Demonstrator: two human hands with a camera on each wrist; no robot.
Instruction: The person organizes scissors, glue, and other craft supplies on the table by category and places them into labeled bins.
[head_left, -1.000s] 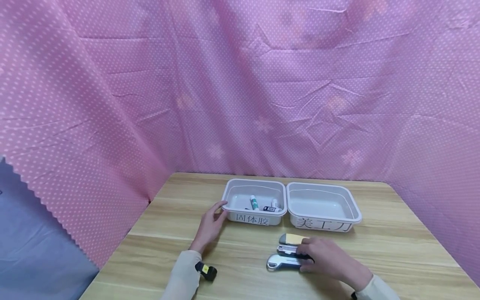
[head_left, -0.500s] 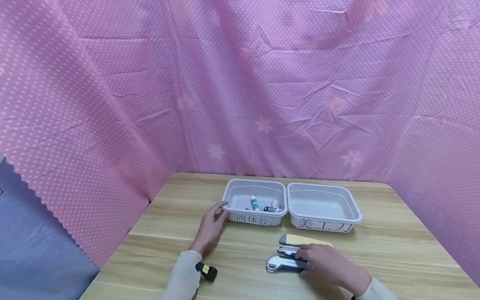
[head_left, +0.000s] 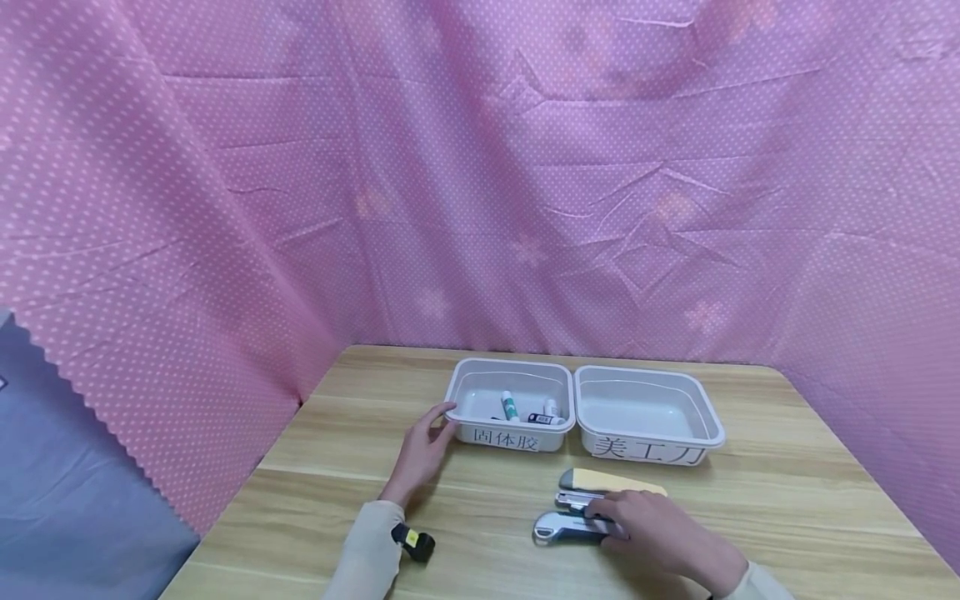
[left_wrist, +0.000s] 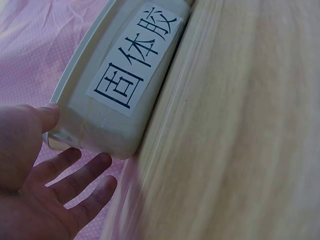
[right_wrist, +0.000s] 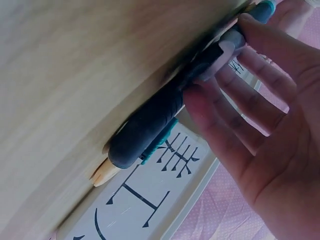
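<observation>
My right hand (head_left: 656, 529) pinches the silver-and-dark utility knife (head_left: 562, 525), the nearest of three lying side by side. In the right wrist view its thumb and index finger meet the dark knife (right_wrist: 150, 120) on opposite sides. Just beyond it lies a smaller metal-and-dark knife (head_left: 572, 498), partly hidden by the fingers. Farthest of the three is a yellow knife (head_left: 618, 481) with a grey end. My left hand (head_left: 420, 450) touches the near left corner of the left white bin (head_left: 495, 435). The left wrist view has its thumb at the rim (left_wrist: 64, 92), fingers spread below.
Beside the left bin stands a second white bin (head_left: 600, 450), also with a Chinese label on its front. Inside the left one lie a green-and-white glue stick (head_left: 510, 406) and a dark-labelled one (head_left: 543, 419). Pink dotted cloth (head_left: 525, 208) hangs behind the wooden table (head_left: 465, 533).
My right hand's fingers have shifted slightly left and toward me, onto the nearest knife. More of the yellow knife shows now. The left hand has stayed at the bin's corner.
</observation>
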